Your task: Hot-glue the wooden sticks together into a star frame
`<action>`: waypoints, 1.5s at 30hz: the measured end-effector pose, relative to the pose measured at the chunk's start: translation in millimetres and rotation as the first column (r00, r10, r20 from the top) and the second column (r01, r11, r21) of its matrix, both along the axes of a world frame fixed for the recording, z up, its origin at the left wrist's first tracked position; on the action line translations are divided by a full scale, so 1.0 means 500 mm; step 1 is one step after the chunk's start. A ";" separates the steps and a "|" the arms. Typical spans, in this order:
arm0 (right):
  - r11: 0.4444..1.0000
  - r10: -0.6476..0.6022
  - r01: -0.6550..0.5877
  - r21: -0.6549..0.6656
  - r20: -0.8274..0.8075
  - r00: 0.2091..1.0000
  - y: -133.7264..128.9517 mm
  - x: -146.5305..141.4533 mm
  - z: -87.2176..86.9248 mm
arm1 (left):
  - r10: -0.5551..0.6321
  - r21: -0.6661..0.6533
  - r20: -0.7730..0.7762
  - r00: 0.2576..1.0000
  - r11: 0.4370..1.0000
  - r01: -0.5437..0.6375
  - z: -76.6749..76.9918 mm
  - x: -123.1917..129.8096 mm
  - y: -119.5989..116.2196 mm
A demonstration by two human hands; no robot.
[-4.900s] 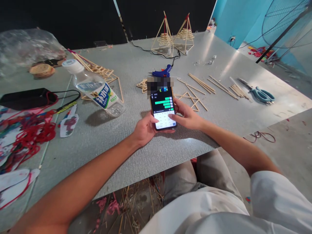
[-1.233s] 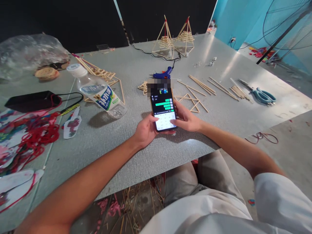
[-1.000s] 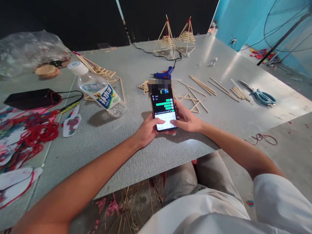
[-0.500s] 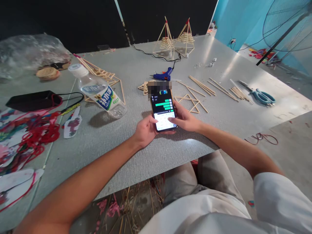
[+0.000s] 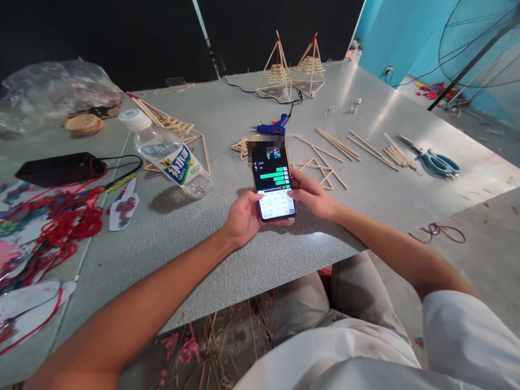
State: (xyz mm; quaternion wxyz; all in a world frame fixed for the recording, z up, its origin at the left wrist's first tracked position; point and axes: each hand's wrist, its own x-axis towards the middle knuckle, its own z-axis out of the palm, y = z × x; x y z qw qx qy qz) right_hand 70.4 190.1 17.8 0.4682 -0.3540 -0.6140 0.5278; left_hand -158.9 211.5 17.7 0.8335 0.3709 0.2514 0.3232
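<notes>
A lit smartphone point(image 5: 273, 187) is held upright between my two hands above the near part of the table. Its screen shows green chat bubbles over a white keyboard. My left hand point(image 5: 245, 219) wraps the lower left of the phone, thumb at the keyboard's left edge, fingers hidden underneath. From the right, my right hand point(image 5: 314, 197) grips the phone's side, its thumb over the upper right of the keyboard. Just beyond the phone lie a small stick bundle point(image 5: 240, 147) and a blue glue gun point(image 5: 273, 126). A joined stick frame point(image 5: 319, 172) rests beside my right hand.
A tilted plastic bottle point(image 5: 174, 157) is left of the phone. Loose wooden sticks point(image 5: 337, 143) and blue-handled scissors point(image 5: 436, 160) lie to the right. Two stick pyramids point(image 5: 278, 73) stand at the back. Red cord point(image 5: 81, 222), a black case point(image 5: 60, 168) and plastic wrap point(image 5: 60, 89) are on the left.
My right thumb has shifted up and right, off the middle of the keyboard. Both hands still hold the phone. The whole view has moved slightly.
</notes>
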 end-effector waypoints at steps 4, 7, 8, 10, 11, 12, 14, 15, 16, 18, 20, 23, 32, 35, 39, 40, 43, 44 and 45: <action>0.998 -0.056 0.057 -0.024 0.032 0.998 0.001 -0.001 0.005 | -0.020 0.012 0.024 1.000 1.000 0.020 0.005 -0.004 -0.003; 0.997 -0.063 0.065 -0.032 0.058 0.996 0.002 0.000 0.005 | -0.026 0.023 0.009 1.000 0.999 0.026 0.008 -0.003 -0.007; 0.997 -0.063 0.065 -0.030 0.059 0.996 0.002 0.001 0.005 | -0.022 0.026 0.001 1.000 0.999 0.022 0.009 -0.002 -0.008; 0.998 -0.059 0.061 -0.021 0.058 0.997 0.002 0.001 0.005 | -0.008 0.028 -0.017 1.000 1.000 0.008 0.010 0.000 -0.009; 0.998 -0.056 0.057 -0.019 0.058 0.997 0.002 0.001 0.005 | -0.001 0.027 -0.028 1.000 1.000 0.002 0.010 0.001 -0.010; 0.998 -0.055 0.056 -0.018 0.059 0.997 0.001 0.001 0.006 | 0.006 0.026 -0.039 0.999 1.000 -0.005 0.011 0.002 -0.011; 0.998 -0.056 0.057 -0.021 0.066 0.996 0.001 0.000 0.007 | 0.021 0.022 -0.055 0.998 1.000 -0.020 0.012 0.003 -0.012; 0.998 -0.059 0.061 -0.023 0.071 0.996 0.001 0.000 0.008 | 0.029 0.021 -0.059 0.998 0.999 -0.028 0.012 0.003 -0.013; 0.998 -0.064 0.066 -0.023 0.076 0.995 0.000 -0.001 0.009 | 0.034 0.020 -0.062 0.997 0.999 -0.033 0.013 0.003 -0.014; 0.997 -0.070 0.072 -0.022 0.084 0.994 -0.001 -0.001 0.011 | 0.030 0.018 -0.062 0.998 0.999 -0.029 0.013 0.002 -0.014; 0.997 -0.075 0.078 -0.026 0.079 0.994 -0.002 -0.002 0.014 | 0.012 0.020 -0.047 0.999 1.000 -0.011 0.011 0.002 -0.013; 0.996 -0.087 0.089 -0.026 0.067 0.994 -0.004 -0.004 0.019 | -0.008 0.022 -0.014 1.000 1.000 0.009 0.008 0.000 -0.010; 0.995 -0.098 0.100 -0.014 0.071 0.993 -0.002 -0.004 0.020 | -0.054 0.033 0.018 0.998 0.998 0.054 -0.001 -0.006 -0.003; 0.995 -0.096 0.097 -0.008 0.079 0.992 -0.003 -0.004 0.019 | -0.058 0.038 0.022 0.998 0.998 0.057 -0.001 -0.004 -0.002; 0.995 -0.098 0.099 -0.020 0.073 0.993 -0.004 -0.007 0.021 | -0.063 0.039 0.020 0.998 0.997 0.062 0.003 -0.001 -0.003; 0.994 -0.100 0.102 -0.025 0.069 0.993 -0.004 -0.007 0.021 | -0.061 0.037 0.021 0.998 0.997 0.060 0.003 -0.001 -0.003; 0.994 -0.105 0.107 -0.030 0.071 0.992 -0.005 -0.007 0.020 | -0.064 0.041 0.026 0.998 0.997 0.063 0.004 0.000 -0.003; 0.994 -0.103 0.106 -0.031 0.075 0.992 -0.005 -0.006 0.020 | -0.068 0.044 0.028 0.997 0.997 0.067 0.004 0.000 -0.003; 0.994 -0.101 0.104 -0.031 0.077 0.992 -0.005 -0.005 0.019 | -0.072 0.046 0.030 0.997 0.996 0.071 0.003 0.000 -0.002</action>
